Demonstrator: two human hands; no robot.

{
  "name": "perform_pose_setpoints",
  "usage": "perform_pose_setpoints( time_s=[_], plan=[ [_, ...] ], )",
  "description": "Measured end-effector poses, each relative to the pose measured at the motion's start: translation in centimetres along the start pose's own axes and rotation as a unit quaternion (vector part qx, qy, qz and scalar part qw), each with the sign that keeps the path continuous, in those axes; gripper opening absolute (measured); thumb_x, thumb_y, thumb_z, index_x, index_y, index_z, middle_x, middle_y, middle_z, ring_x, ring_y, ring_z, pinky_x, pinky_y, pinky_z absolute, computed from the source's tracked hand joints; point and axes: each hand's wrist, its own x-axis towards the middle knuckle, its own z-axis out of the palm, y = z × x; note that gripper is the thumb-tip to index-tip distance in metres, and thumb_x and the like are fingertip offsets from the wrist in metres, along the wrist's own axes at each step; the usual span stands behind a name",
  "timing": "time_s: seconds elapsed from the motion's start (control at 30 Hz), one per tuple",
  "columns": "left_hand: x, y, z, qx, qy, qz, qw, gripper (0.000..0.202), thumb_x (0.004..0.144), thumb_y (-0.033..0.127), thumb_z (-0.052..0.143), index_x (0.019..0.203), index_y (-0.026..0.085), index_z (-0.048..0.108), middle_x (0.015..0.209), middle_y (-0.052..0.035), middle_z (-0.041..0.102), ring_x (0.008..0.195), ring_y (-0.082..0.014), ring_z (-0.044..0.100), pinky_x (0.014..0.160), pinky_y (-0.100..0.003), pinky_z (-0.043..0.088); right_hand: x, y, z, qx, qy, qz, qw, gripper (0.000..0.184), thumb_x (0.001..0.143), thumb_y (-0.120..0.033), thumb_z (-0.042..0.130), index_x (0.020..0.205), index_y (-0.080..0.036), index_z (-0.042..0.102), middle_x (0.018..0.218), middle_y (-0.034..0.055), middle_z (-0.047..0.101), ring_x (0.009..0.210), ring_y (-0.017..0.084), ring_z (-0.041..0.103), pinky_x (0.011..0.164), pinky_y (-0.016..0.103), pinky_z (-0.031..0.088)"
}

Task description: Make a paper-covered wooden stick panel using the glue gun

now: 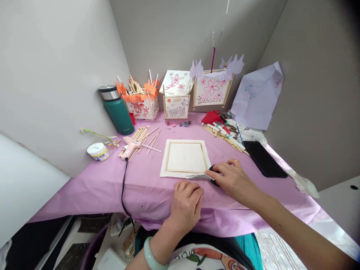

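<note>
A square of white paper [185, 157] lies flat on the pink cloth, with a frame of thin wooden sticks [185, 171] on it. At its lower right corner my right hand [232, 178] is closed on the black handle of a pair of scissors [215, 181]. The blades lie low along the paper's near edge, partly hidden. My left hand [186, 204] rests at the near table edge, just below the paper, its fingers curled into a loose fist. Nothing sticks out of it, and its palm is hidden.
A pink glue gun [131, 148] with a black cord lies among loose sticks [152, 140] at left. Behind are a white jar [98, 151], a green bottle [118, 114], a decorated stick box [143, 107] and a paper lantern [176, 107]. Right lies a black phone [264, 159] near markers [222, 129].
</note>
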Motion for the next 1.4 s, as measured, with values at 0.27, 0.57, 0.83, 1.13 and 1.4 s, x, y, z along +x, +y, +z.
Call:
perform_pose_setpoints(
  time_s=[0.27, 0.57, 0.83, 1.13, 1.4],
  plan=[
    [0.0, 0.0, -0.1, -0.005, 0.001, 0.001, 1.0, 0.019, 0.086, 0.012, 0.05, 0.099, 0.018, 0.063, 0.097, -0.0065, 0.065, 0.089, -0.0202, 0.051, 0.08, -0.04, 0.041, 0.5, -0.3, 0.2, 0.006, -0.01, -0.004, 1.0, 0.027, 0.093, -0.013, 0.045, 0.11, -0.023, 0.063, 0.091, 0.0053, 0.061, 0.085, 0.017, 0.053, 0.086, 0.039, 0.027],
    [-0.2, -0.1, 0.1, 0.003, 0.005, 0.001, 1.0, 0.018, 0.087, 0.014, 0.049, 0.097, 0.018, 0.064, 0.097, -0.0072, 0.065, 0.089, -0.0207, 0.052, 0.08, -0.04, 0.042, 1.1, -0.6, 0.0, 0.011, -0.004, -0.009, 1.0, 0.026, 0.092, -0.013, 0.046, 0.107, -0.023, 0.065, 0.088, 0.0052, 0.061, 0.083, 0.016, 0.052, 0.085, 0.037, 0.026],
    [-0.2, -0.1, 0.0, -0.006, 0.006, 0.003, 1.0, 0.018, 0.087, 0.013, 0.05, 0.098, 0.018, 0.063, 0.097, -0.0066, 0.065, 0.088, -0.0203, 0.051, 0.079, -0.04, 0.042, 1.7, -1.1, 0.2, 0.001, -0.017, 0.003, 1.0, 0.025, 0.093, -0.015, 0.047, 0.111, -0.023, 0.062, 0.093, 0.0061, 0.06, 0.086, 0.018, 0.051, 0.088, 0.039, 0.024],
    [0.0, -0.5, -0.8, -0.01, 0.038, 0.01, 0.999, 0.021, 0.086, 0.01, 0.049, 0.1, 0.017, 0.063, 0.096, -0.0074, 0.064, 0.089, -0.0203, 0.051, 0.079, -0.038, 0.043, 1.6, -1.1, 0.3, 0.023, -0.03, -0.001, 0.999, 0.025, 0.095, -0.016, 0.043, 0.109, -0.023, 0.063, 0.086, 0.0043, 0.058, 0.082, 0.016, 0.05, 0.087, 0.038, 0.025],
    [2.1, -2.9, -3.0, 0.135, 0.054, -0.122, 0.982, 0.012, 0.084, 0.02, 0.06, 0.093, 0.021, 0.067, 0.086, -0.006, 0.061, 0.085, -0.0228, 0.05, 0.078, -0.04, 0.039, 1.8, -1.3, 0.3, 0.004, -0.032, 0.001, 0.999, 0.028, 0.094, -0.014, 0.043, 0.112, -0.023, 0.062, 0.093, 0.0063, 0.06, 0.084, 0.017, 0.05, 0.088, 0.039, 0.024]
  ],
)
